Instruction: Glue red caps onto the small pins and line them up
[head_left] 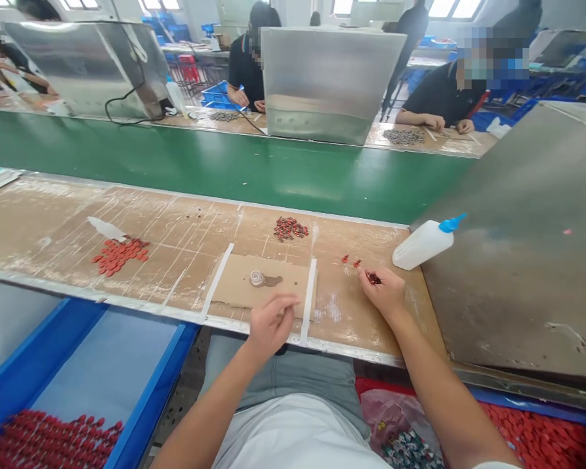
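Observation:
My left hand (272, 322) hovers over the front edge of a taped-down cardboard piece (234, 277), its fingers curled together; whatever may be between them is hidden. On that cardboard sits a small round clear dish (256, 278) beside a dark wet stain. My right hand (388, 296) rests at the table's right side, closed around several small dark-red parts (374, 278). Just beyond its fingertips lie two small red pieces (357, 263). A pile of red-and-dark parts (290, 228) lies behind the cardboard, and flat red discs (120, 256) are heaped at left.
A white squeeze bottle (422, 245) with a blue nozzle stands right, near a large metal box (522, 260). Beyond the table runs a green belt (283, 176), with co-workers opposite. Blue bins (161, 365) holding red pieces sit below. A white pointed bottle tip (107, 229) touches the discs.

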`<state>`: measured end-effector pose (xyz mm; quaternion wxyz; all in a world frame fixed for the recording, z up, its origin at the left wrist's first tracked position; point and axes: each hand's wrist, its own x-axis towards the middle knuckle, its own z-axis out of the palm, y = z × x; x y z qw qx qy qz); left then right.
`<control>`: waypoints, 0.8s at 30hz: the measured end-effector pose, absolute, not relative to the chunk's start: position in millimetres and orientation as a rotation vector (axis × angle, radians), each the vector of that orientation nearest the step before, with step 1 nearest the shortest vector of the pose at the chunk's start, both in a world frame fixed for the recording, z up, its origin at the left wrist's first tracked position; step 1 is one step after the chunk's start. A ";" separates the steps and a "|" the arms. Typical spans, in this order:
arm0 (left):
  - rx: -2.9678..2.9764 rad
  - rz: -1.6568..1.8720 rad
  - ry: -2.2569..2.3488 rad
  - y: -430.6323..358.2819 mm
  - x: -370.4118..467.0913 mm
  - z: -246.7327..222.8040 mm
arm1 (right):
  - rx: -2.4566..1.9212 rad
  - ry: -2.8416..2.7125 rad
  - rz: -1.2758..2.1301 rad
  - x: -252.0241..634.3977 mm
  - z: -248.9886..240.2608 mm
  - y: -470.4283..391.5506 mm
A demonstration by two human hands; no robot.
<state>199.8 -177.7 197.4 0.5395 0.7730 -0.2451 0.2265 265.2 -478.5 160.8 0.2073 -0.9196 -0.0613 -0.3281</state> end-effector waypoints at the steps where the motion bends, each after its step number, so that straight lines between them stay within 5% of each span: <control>1: 1.841 0.561 -0.528 -158.5 178.0 190.2 | -2.539 -0.206 -0.919 266.5 164.5 -472.5; 12: 1.392 0.630 0.980 -50.7 4.7 84.7 | -2.401 -0.435 -0.797 305.9 217.1 -380.4; 24: 0.951 0.532 1.268 -22.2 -80.0 10.3 | -2.019 -0.547 -0.434 314.8 294.3 -248.5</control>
